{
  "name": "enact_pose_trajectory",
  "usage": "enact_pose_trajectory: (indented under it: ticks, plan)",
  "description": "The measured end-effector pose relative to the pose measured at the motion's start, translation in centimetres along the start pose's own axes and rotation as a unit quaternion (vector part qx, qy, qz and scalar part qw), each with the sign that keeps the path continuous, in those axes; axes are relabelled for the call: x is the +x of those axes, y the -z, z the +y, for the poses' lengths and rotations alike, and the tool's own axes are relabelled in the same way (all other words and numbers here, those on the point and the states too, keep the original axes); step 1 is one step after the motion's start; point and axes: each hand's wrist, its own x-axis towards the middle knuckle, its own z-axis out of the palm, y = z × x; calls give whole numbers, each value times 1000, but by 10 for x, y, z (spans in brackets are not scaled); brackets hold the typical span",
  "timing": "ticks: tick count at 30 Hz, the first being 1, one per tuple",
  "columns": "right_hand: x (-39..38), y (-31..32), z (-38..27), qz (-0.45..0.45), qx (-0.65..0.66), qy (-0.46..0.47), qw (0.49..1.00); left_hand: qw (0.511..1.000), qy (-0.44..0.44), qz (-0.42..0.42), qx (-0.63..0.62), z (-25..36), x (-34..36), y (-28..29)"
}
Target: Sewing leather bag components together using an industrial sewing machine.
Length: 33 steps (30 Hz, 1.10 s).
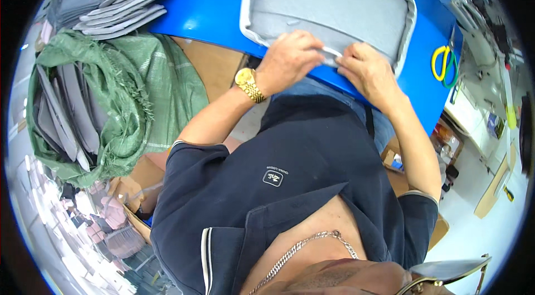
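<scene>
1. The grey padded cover (pixel 329 2), a flat rounded-rectangle piece with a raised lighter piped rim, lies on the blue bench (pixel 212 5) straight in front of the person, its near edge at the bench's front edge.
2. The left hand (pixel 290 58) rests on that near edge, knuckles up, fingers (pixel 312 50) curled and pressed together onto the grey fabric; a gold wristwatch (pixel 249 84) sits on its wrist.
3. The right hand (pixel 365 66) lies just beside it on the same edge, fingers bent down and closed on the rim.
4. Between the two hands a short pale strip of the rim (pixel 332 54) shows, and both sets of fingers seem to pinch it, though the fingertips are hidden under the knuckles, so the exact grip is hard to read.
5. The two hands are nearly touching, both over the middle of the cover's near side.
6. At the far left of the bench a fanned stack of grey flat pieces (pixel 125 8) leans, well apart from the hands.
7. Below that, off the bench to the person's left, a green woven sack (pixel 128 94) stands open with more grey pieces (pixel 56 116) upright inside.
8. On the right of the bench, near its edge, yellow-handled scissors (pixel 441 64) lie beside the cover's right end.
9. The person wears a dark navy polo shirt (pixel 290 183) and a silver neck chain (pixel 304 247).
</scene>
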Motion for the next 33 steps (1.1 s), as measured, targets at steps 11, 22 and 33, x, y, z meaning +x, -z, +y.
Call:
enact_pose_trajectory:
  ticks: [11, 22, 33]
  plan:
    - [15, -10, -12, 127, 166, -104, 972, 968, 117, 12, -224, -5, 10, 20]
    - [17, -10, -7, 80, 177, -99, 976, 806, 196, 265, 491, -221, 35, 246]
    - [11, -12, -3, 93, 180, -106, 973, 852, 95, 499, 131, -159, 63, 344]
